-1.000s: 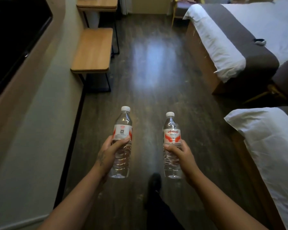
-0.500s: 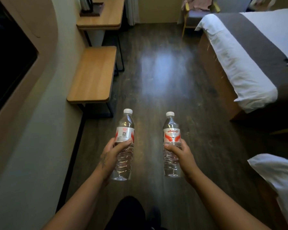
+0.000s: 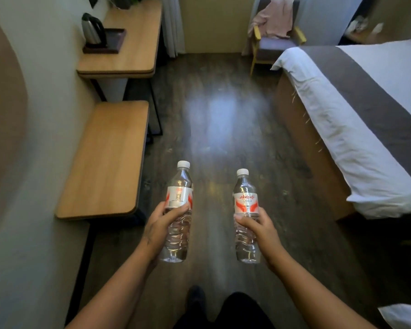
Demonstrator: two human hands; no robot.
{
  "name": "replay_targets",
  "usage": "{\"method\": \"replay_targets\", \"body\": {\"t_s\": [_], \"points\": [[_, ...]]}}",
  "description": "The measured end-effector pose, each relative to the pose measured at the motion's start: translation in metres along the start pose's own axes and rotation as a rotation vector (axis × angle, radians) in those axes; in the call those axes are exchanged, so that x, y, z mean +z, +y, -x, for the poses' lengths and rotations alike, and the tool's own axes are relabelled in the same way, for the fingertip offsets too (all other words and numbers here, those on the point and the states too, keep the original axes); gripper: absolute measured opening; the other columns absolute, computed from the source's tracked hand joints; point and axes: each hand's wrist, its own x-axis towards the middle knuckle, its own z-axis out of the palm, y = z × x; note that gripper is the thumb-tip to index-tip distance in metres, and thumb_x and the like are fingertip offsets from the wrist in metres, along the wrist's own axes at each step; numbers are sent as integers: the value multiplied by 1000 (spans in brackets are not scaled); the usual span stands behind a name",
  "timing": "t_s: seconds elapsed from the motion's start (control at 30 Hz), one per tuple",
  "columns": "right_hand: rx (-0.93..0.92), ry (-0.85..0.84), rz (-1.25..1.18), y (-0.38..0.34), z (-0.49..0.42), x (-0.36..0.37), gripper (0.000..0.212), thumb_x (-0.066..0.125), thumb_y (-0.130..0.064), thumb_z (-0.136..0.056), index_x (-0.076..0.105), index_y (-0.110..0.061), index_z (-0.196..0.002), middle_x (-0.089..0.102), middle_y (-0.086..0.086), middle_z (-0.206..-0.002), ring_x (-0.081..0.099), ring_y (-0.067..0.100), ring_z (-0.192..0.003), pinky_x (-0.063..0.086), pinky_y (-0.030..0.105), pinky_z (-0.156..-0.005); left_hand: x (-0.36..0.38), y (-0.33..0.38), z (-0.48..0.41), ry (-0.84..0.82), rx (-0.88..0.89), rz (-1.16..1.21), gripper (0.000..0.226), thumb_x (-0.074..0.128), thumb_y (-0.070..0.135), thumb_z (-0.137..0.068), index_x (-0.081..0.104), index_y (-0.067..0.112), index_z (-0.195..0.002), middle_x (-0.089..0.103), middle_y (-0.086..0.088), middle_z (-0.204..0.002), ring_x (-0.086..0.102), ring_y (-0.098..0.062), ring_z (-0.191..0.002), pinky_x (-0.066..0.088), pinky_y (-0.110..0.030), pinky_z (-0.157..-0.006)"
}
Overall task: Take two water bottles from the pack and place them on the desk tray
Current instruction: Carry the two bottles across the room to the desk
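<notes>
I hold two clear water bottles upright over the dark wood floor, each with a white cap and a red-and-white label. My left hand (image 3: pixel 160 225) grips the left bottle (image 3: pixel 179 188) around its middle. My right hand (image 3: pixel 259 230) grips the right bottle (image 3: pixel 246 193) the same way. Far ahead on the left stands a wooden desk (image 3: pixel 133 53). On it lies a dark tray (image 3: pixel 115 41) with a steel kettle (image 3: pixel 91 28) standing at its left side. The pack is out of view.
A low wooden bench (image 3: pixel 105 162) runs along the left wall, between me and the desk. A bed (image 3: pixel 356 110) with white and brown covers fills the right side. A yellow-framed chair (image 3: pixel 275 36) with pink cloth stands at the far wall. The floor aisle runs between bench and bed.
I have walked forward along the aisle; the bench and bed have slid nearer and the desk with its tray and kettle has come into view. Both bottles stay in my hands as before.
</notes>
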Motion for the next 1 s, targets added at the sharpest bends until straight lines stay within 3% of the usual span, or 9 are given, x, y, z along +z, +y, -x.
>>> {"method": "replay_targets", "body": {"t_s": [0.17,0.33,0.5,0.57,0.67,0.77,0.9,1.0], "points": [[3,33,-13,-64,-111,6,56,81,-40,-72,63,-21,-122,77,13,-115,77,34,-103,64,45,-87,20,78,-113,-26,9,12,64,86,37,-76,69,8,-130,79,-10,-88,76,-25,-70,62,-34,-58],[-21,34,-2,-126,-265,4,60,83,-44,-68,65,-22,-120,78,12,-113,77,35,-102,63,50,-92,45,142,-257,-4,18,37,62,85,37,-78,69,11,-131,79,-10,-92,77,-24,-73,60,-37,-63],[-7,-1,-24,-185,-421,-2,54,81,-44,-70,63,-28,-118,77,9,-113,78,26,-98,62,35,-79,73,205,-397,28,-5,55,64,85,33,-79,65,3,-132,75,-12,-84,72,-26,-64,60,-34,-56],[-9,-18,-18,-217,-474,-4,56,82,-46,-69,63,-26,-118,77,11,-114,78,29,-100,63,38,-82,86,238,-444,46,3,56,63,87,35,-77,67,6,-130,77,-12,-85,74,-26,-66,60,-36,-58],[-5,-57,13,-260,-555,-5,46,83,-32,-79,64,-20,-119,75,19,-116,77,35,-100,63,50,-89,98,285,-512,77,8,29,65,87,37,-76,68,7,-130,78,-12,-87,74,-27,-68,59,-38,-66],[24,-66,-29,-289,-604,1,47,83,-28,-80,63,-16,-120,74,23,-115,75,32,-92,62,50,-85,103,317,-556,72,12,62,63,85,37,-77,68,9,-132,80,-13,-93,76,-28,-74,61,-39,-66],[20,-90,-35,-340,-711,23,51,81,-33,-73,63,-17,-118,76,21,-110,77,26,-83,64,38,-72,105,375,-660,93,35,46,74,89,44,-70,68,12,-133,80,-14,-100,77,-29,-83,60,-43,-74],[27,-98,-20,-363,-794,40,54,82,-33,-74,62,-17,-121,75,21,-112,77,27,-85,63,39,-72,99,408,-747,75,21,38,72,89,44,-72,68,13,-134,80,-16,-104,77,-31,-87,59,-45,-79]]}}
